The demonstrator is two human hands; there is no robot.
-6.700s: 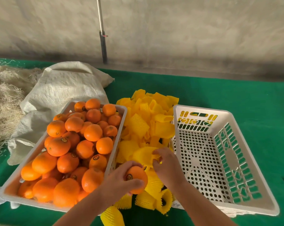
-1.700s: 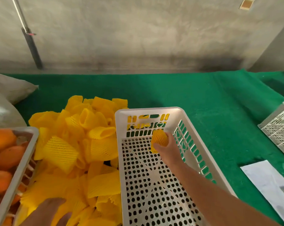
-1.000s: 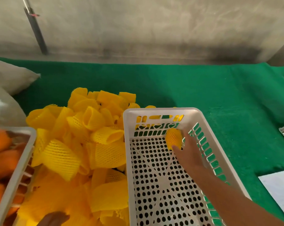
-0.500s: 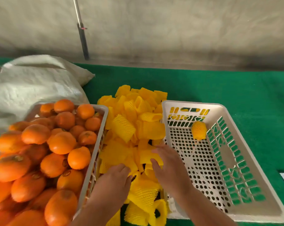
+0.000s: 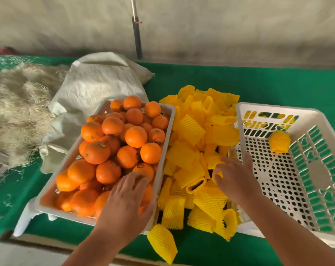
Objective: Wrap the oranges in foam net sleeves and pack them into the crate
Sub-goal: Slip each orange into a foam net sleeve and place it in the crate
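At crate far end: first wrapped orange now deposited, released. Left hand returned to tray, fingers spread on bare orange. Right hand pinching foam sleeve. Next cycle started.

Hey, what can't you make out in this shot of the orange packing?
Head view only:
- Orange under the left hand: hidden by the hand.
- Right hand fingertips: buried in the foam sleeves, grip unclear.
- Wrapped orange: fruit hidden by its net.
- Crate: right side cut off by the edge.
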